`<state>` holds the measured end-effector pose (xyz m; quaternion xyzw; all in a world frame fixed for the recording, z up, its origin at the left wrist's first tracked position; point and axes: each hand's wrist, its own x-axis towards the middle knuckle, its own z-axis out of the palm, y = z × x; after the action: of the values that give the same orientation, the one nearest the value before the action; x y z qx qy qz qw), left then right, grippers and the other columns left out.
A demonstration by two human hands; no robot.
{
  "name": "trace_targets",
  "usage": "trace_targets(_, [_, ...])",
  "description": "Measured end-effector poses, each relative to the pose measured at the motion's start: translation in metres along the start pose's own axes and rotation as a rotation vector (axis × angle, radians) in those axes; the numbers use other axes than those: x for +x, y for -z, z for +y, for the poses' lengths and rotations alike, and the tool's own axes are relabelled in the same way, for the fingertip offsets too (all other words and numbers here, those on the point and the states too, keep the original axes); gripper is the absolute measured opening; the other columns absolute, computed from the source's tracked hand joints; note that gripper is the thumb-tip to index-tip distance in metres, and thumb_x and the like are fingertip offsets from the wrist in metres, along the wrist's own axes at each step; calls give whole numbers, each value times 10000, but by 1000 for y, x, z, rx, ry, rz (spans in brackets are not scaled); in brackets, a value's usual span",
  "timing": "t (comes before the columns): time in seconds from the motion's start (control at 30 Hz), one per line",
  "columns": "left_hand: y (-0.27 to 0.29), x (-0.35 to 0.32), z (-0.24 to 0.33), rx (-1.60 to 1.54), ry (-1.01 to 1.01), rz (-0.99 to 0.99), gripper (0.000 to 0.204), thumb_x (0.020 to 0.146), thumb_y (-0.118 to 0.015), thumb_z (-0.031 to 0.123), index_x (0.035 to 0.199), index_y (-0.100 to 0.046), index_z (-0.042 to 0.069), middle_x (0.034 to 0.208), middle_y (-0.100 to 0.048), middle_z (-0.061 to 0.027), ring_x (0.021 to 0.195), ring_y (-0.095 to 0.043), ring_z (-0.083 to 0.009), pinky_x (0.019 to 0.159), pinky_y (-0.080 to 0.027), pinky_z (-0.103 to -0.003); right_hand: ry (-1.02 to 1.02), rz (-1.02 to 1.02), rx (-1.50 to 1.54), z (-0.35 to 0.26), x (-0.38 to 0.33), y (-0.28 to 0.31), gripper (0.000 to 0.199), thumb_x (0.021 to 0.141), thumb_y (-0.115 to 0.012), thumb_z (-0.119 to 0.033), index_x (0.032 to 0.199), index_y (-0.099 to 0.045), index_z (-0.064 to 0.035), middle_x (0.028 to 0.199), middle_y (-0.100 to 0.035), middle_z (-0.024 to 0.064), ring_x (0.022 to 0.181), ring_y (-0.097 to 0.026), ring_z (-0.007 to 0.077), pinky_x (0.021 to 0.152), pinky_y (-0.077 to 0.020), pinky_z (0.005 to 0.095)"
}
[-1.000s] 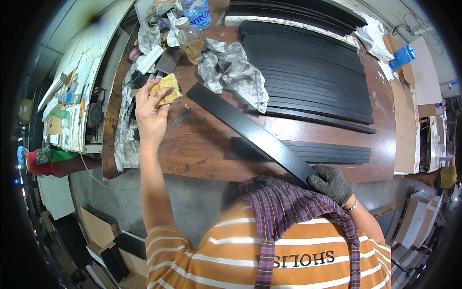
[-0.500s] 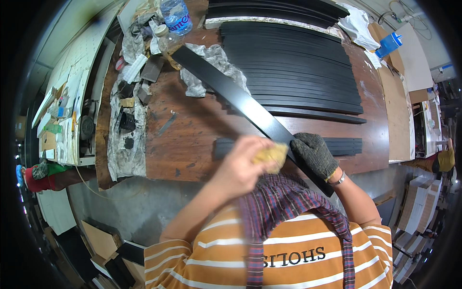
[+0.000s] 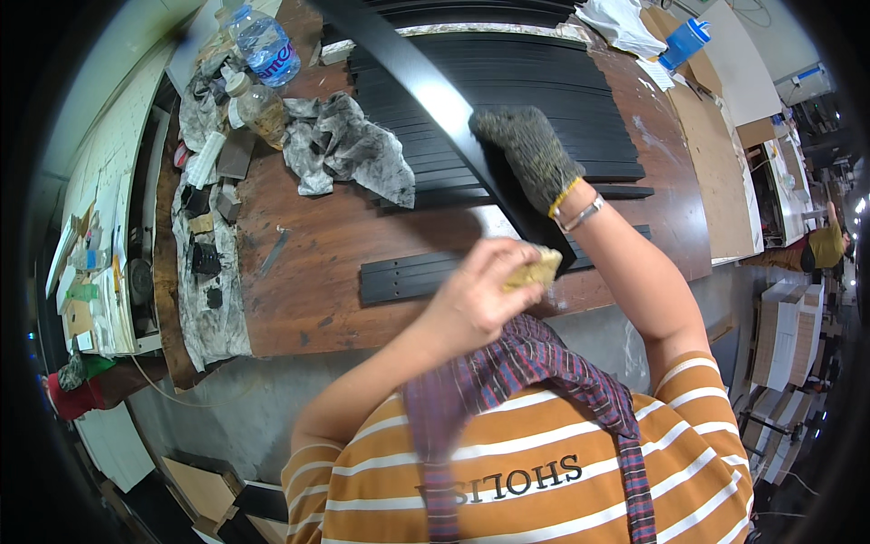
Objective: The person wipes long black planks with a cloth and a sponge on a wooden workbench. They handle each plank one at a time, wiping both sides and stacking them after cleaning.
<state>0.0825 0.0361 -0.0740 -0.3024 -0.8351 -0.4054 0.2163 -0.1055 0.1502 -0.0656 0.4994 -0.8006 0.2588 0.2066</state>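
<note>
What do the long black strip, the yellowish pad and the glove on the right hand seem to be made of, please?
Long black strip: smooth, faintly glossy, straight-edged; perhaps coated metal or plastic. Yellowish pad in the left hand: porous, crumbly, probably sponge or foam. Glove on the right hand: speckled grey knit fabric with a yellow cuff edge.

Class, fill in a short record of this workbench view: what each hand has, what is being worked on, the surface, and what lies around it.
left hand: bare, holds a yellow sponge against the near end of the strip
right hand: dark glove, grips the long black strip further along
strip: slants across the bench, lifted over the stack
surface: brown wooden bench
stack: flat black strips at the far side
nearby: grey rag, two plastic bottles, short black strips
</note>
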Motion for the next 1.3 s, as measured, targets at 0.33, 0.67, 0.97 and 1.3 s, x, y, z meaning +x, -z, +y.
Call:
trace_targets(0.33, [16, -35, -15, -9, 93, -7, 341, 640, -716, -23, 962, -738, 86, 1181, -622, -164, 1103, -583, -369, 906, -532, -447, -330, 89, 2, 35, 14, -5, 143, 868, -572, -64, 955, -684, -86, 917, -706, 146, 868, -692, 314, 771, -549, 393])
trace_targets(0.67, [202, -253, -111, 915, 985, 561, 491, 699, -764, -44, 1173, -674, 47, 1295, -587, -151, 1217, -538, -343, 1043, -434, -413, -86, 13, -274, 17, -29, 4, 215, 841, -561, 11, 1027, -667, -13, 967, -675, 173, 872, -639, 361, 765, -520, 434])
trace_targets(0.97, [186, -208, -160, 855, 911, 443, 428, 751, -785, 116, 1162, -684, 49, 1306, -591, -162, 1239, -508, -365, 1060, -404, -457, -623, -59, 414, -39, -62, 5, 273, 986, -559, -172, 794, -618, 13, 653, -503, 78, 602, -440, 159, 571, -393, 357])
trace_targets(1.3, [81, -28, -254, 649, 983, 49, 940, 782, -800, 424, 1540, -314, 152, 1521, -376, -200, 1386, -370, -424, 1086, -321, -637, -907, -95, 492, -72, -103, 41, 239, 960, -570, -159, 848, -643, 39, 768, -623, 177, 676, -569, 301, 639, -446, 402])
